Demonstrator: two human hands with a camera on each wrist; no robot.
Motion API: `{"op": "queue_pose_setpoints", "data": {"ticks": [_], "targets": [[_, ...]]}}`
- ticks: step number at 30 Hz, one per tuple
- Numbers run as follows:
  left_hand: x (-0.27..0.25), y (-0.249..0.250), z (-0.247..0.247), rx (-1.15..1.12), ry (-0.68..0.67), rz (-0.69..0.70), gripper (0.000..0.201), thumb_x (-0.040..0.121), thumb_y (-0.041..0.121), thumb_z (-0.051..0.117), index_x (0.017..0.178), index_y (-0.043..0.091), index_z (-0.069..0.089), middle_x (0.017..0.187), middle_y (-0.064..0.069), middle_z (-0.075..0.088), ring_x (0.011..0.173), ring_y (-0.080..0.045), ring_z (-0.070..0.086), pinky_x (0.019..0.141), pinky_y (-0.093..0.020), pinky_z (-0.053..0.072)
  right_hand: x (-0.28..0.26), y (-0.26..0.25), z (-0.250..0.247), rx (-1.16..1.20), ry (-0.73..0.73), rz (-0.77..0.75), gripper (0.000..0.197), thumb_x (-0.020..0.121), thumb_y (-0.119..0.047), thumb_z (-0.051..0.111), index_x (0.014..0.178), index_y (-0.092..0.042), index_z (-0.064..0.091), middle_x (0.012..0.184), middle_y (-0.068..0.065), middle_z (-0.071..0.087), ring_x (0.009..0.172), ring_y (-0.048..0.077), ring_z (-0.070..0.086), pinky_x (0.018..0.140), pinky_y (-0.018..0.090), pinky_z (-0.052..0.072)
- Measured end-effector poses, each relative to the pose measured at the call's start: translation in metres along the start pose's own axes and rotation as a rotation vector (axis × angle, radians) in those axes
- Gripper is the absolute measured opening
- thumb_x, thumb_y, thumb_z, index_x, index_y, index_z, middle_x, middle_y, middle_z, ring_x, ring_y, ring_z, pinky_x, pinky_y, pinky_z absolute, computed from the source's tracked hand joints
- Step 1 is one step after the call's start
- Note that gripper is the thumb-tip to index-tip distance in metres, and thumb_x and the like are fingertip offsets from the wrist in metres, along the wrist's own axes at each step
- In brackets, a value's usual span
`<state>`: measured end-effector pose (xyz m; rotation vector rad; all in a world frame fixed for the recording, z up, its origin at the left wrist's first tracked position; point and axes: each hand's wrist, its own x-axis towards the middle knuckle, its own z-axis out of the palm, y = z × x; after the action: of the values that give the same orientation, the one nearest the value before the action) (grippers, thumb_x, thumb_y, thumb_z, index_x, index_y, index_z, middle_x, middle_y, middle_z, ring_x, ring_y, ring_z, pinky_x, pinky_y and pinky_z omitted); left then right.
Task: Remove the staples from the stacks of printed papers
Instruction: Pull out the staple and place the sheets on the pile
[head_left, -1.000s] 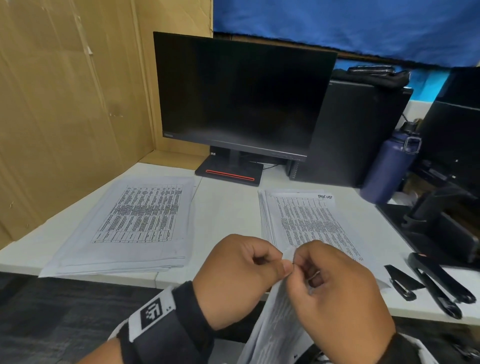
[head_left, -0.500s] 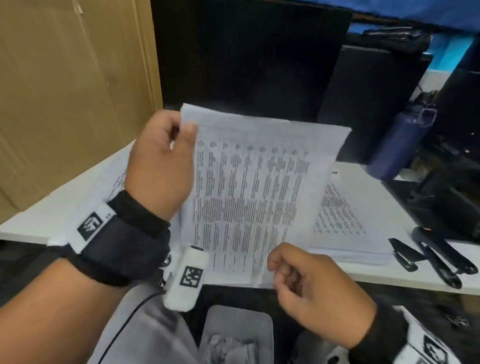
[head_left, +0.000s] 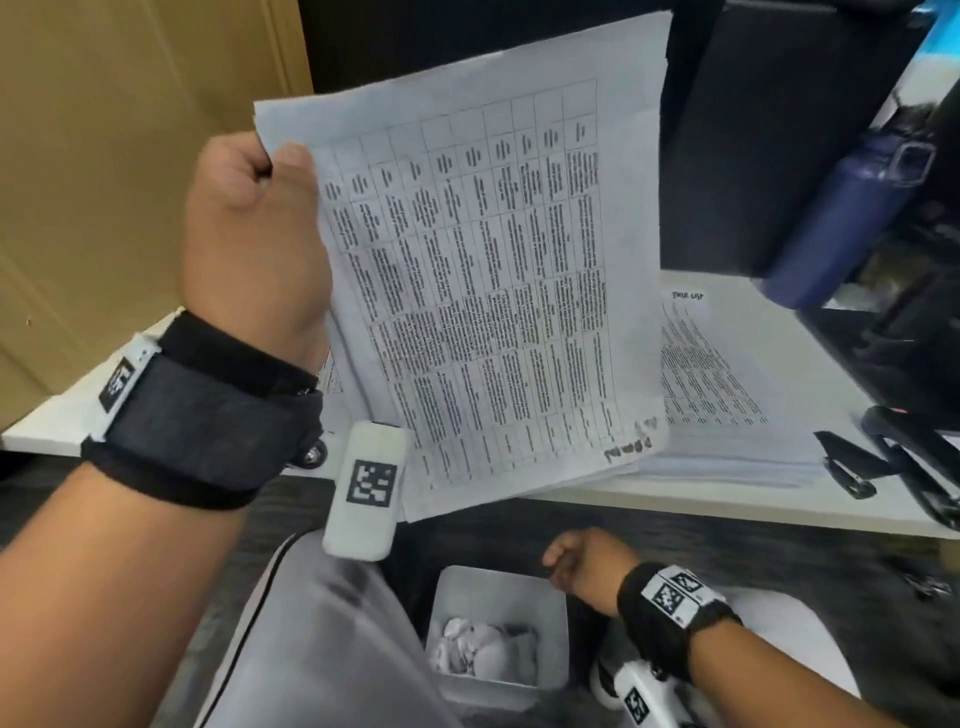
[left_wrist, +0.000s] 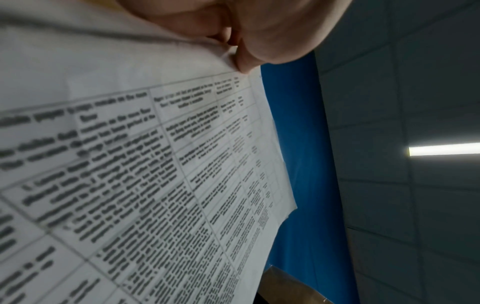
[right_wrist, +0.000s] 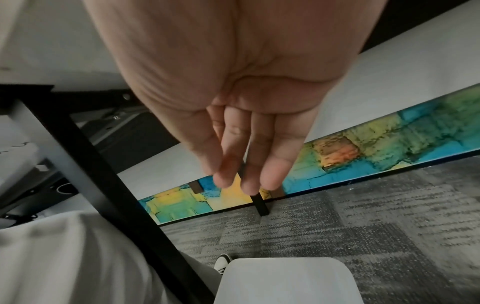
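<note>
My left hand pinches the top left corner of a stack of printed papers and holds it up, tilted, in front of the dark monitor. The left wrist view shows the thumb pressed on that corner of the papers. My right hand is down below the desk edge, above a grey bin. Its fingers point downward, straight and close together over the bin, and I see nothing in them. No staple shows in any view.
A second stack of papers lies on the white desk. A black staple remover and a black stapler lie at its right. A blue bottle stands behind. The bin holds crumpled paper. A black desk leg runs left of my right hand.
Both hands were at the stack's corner a second ago. My left hand has raised the stack, and my right hand has let go and dropped below the desk to above the bin.
</note>
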<state>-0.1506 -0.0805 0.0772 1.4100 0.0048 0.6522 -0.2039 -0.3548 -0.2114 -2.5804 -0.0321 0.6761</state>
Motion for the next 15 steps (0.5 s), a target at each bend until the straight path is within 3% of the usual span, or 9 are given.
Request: {"op": "queue_pose_setpoints", "data": {"ticks": [2, 4, 7, 9, 11, 13, 15], "targets": [[0.000, 0.000, 0.001, 0.001, -0.018, -0.011, 0.010, 0.105, 0.022, 0.050, 0.105, 0.019, 0.060, 0.092, 0.004, 0.075, 0.083, -0.009, 0.075, 0.073, -0.034, 0.063, -0.006, -0.006, -0.009, 0.009, 0.029, -0.009, 0.024, 0.088, -0.013, 0.060, 0.083, -0.037, 0.062, 0.095, -0.014, 0.068, 0.092, 0.006, 0.066, 0.076, 0.009, 0.046], [-0.003, -0.001, 0.003, -0.005, -0.032, -0.026, 0.010, 0.106, 0.022, 0.050, 0.104, 0.021, 0.060, 0.092, 0.005, 0.075, 0.082, -0.007, 0.075, 0.072, -0.032, 0.063, -0.023, -0.016, -0.022, 0.024, 0.025, -0.035, 0.025, 0.091, -0.014, 0.057, 0.087, -0.038, 0.061, 0.094, -0.015, 0.068, 0.088, 0.003, 0.066, 0.072, 0.007, 0.045], [-0.005, -0.001, 0.005, -0.046, -0.041, -0.029, 0.012, 0.108, 0.021, 0.047, 0.106, 0.019, 0.059, 0.103, -0.003, 0.076, 0.095, -0.015, 0.076, 0.083, -0.038, 0.064, -0.069, -0.037, -0.053, 0.001, -0.059, -0.147, 0.018, 0.092, -0.023, 0.059, 0.093, -0.041, 0.062, 0.094, -0.014, 0.072, 0.084, -0.001, 0.067, 0.068, 0.002, 0.044], [-0.004, 0.000, 0.005, -0.072, -0.048, -0.024, 0.013, 0.108, 0.021, 0.047, 0.110, 0.017, 0.059, 0.106, -0.006, 0.076, 0.099, -0.019, 0.076, 0.084, -0.040, 0.064, -0.108, -0.052, -0.087, -0.072, -0.132, -0.195, 0.005, 0.086, -0.043, 0.066, 0.091, -0.043, 0.066, 0.090, -0.021, 0.072, 0.086, -0.004, 0.067, 0.076, 0.006, 0.047], [-0.002, 0.003, 0.005, -0.088, -0.046, -0.003, 0.012, 0.108, 0.021, 0.047, 0.109, 0.019, 0.059, 0.101, -0.002, 0.076, 0.094, -0.016, 0.076, 0.077, -0.035, 0.064, -0.145, -0.064, -0.128, -0.018, -0.150, -0.236, 0.021, 0.081, -0.054, 0.069, 0.087, -0.034, 0.070, 0.087, -0.017, 0.074, 0.080, -0.002, 0.067, 0.082, 0.019, 0.053], [0.000, 0.008, 0.009, -0.114, -0.055, 0.025, 0.013, 0.108, 0.021, 0.047, 0.105, 0.021, 0.060, 0.099, 0.000, 0.077, 0.092, -0.014, 0.076, 0.077, -0.035, 0.063, -0.173, -0.072, -0.167, 0.190, -0.049, -0.284, 0.026, 0.083, -0.043, 0.076, 0.079, -0.018, 0.068, 0.079, 0.000, 0.075, 0.071, 0.008, 0.064, 0.076, 0.027, 0.052], [0.000, 0.016, 0.018, -0.152, -0.076, 0.054, 0.016, 0.108, 0.019, 0.047, 0.100, 0.024, 0.060, 0.097, 0.001, 0.077, 0.092, -0.014, 0.076, 0.078, -0.035, 0.063, -0.186, -0.076, -0.201, 0.414, 0.306, -0.368, 0.027, 0.077, -0.038, 0.082, 0.078, -0.016, 0.066, 0.077, 0.012, 0.068, 0.071, 0.015, 0.060, 0.068, 0.029, 0.049]]}}
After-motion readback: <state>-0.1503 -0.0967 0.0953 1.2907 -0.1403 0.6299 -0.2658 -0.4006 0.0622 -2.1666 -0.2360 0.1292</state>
